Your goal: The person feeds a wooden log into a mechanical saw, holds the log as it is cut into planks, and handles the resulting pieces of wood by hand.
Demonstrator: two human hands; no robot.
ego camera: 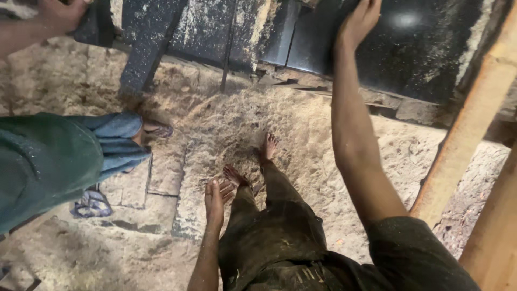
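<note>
My right hand [358, 21] is raised and lies flat on the top of a black, sawdust-dusted machine [425, 48], fingers stretched out and holding nothing. My left hand [215, 200] hangs loose beside my thigh with its fingers apart and empty. Below it are my dark trousers [274, 237] and my bare feet [253, 161], which stand on a thick heap of sawdust [226, 124].
Another person stands at the left in a green top [43, 161] and blue trousers [116, 140], with a hand [59, 13] on the machine's far left part. Two orange wooden beams [468, 129] slant along the right side. A crumpled cloth [92, 203] lies on the stone floor.
</note>
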